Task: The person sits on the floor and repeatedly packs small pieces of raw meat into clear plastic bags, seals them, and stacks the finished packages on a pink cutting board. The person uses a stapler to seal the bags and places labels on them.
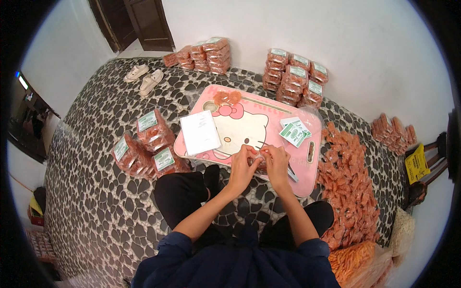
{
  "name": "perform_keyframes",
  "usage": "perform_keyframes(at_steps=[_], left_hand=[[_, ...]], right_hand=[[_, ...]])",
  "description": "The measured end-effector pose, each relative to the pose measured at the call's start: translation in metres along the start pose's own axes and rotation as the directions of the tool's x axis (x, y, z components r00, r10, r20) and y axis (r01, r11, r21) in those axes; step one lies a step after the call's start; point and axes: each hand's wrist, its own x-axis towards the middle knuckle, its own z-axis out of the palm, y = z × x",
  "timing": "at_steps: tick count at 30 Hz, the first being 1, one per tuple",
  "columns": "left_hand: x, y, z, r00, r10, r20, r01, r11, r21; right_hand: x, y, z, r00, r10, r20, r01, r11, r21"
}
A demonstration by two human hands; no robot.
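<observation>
My left hand and my right hand pinch the top of a small clear plastic bag of reddish food at the near edge of a pink folding table with a cartoon cat print. By my right hand lies a stapler-like metal tool, partly hidden. Green-and-white printed labels lie in an overlapping group on the right of the tabletop. A stack of white sheets in plastic rests at its left, and orange-pink round pieces sit near the far edge.
Labelled packs stand on the patterned floor at left; more stacks line the wall. A heap of small filled bags spreads right of the table, above a large bag of orange snacks. White shoes lie at the far left.
</observation>
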Motion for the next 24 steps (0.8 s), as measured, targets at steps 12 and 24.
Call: perform_keyframes(at_steps=[12,24], left_hand=[[-0.004,0.008,-0.004,0.987,-0.159,0.025,0.160,0.981,-0.112],[0.006,0.007,-0.016,0.976,0.137,0.170,-0.165,0.972,0.166]], right_hand=[[-0.019,-0.005,-0.010,0.982,-0.177,-0.063,0.171,0.981,-0.093],[-0.019,0.006,-0.003,0.967,-0.207,-0.146,0.188,0.973,-0.134]])
